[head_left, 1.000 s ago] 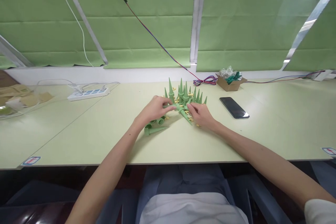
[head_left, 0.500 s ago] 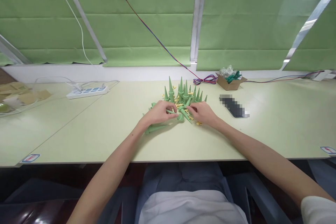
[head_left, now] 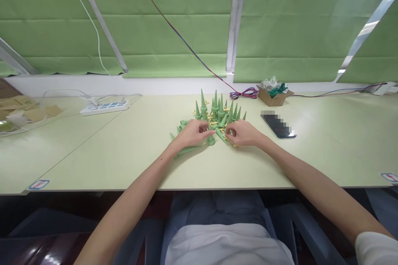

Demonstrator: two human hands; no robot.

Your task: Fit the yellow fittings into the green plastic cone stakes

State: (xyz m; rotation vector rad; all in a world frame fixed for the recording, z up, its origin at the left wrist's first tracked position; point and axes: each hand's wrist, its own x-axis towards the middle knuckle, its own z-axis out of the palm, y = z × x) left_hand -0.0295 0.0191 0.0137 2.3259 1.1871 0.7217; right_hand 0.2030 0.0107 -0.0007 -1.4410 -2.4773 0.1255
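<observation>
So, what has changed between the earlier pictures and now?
The left hand has moved slightly right and nearer, and the green spike by its thumb has turned from slanted to near upright, wide end down. The right hand has drawn slightly rightward. The smartphone, cardboard box and power strip stayed put.

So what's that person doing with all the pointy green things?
A person is handling pointy green pieces at a table. The left hand is at one green spike standing wide end down; whether it's held firmly is unclear. The right hand is curled beside the green pieces, and I can't see if it holds anything. Behind the hands, several pieces stand upright, with little yellow pieces around.
</observation>
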